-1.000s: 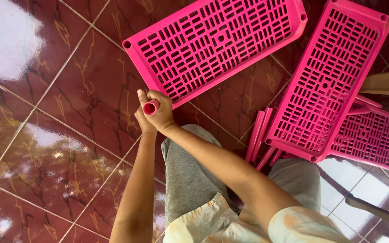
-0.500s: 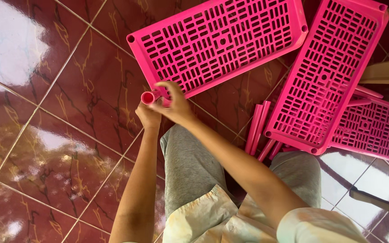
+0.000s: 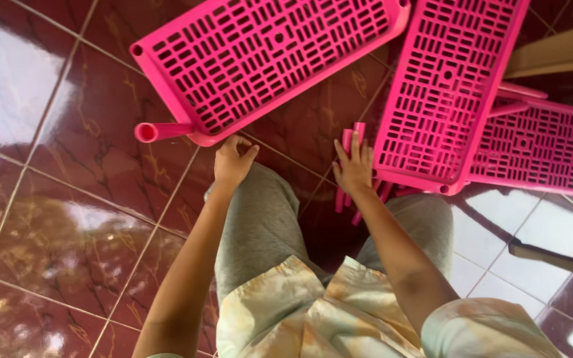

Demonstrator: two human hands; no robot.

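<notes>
Now my left hand point(image 3: 233, 161) grips the near edge of the pink shelf point(image 3: 266, 56) to steady it, while my right hand point(image 3: 354, 167), fingers spread and loose, reaches the pink tubes point(image 3: 351, 136) right of it.

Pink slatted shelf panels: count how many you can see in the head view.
3: one panel at top centre with a tube fitted at its corner, one upright panel right of centre, one panel partly under it at right. More may lie out of view.

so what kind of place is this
Probably a room in a home, not a workshop: glossy dark red floor tiles, pink plastic shelf trays and loose pink tubes lie on the floor, and the person works seated there.
</notes>
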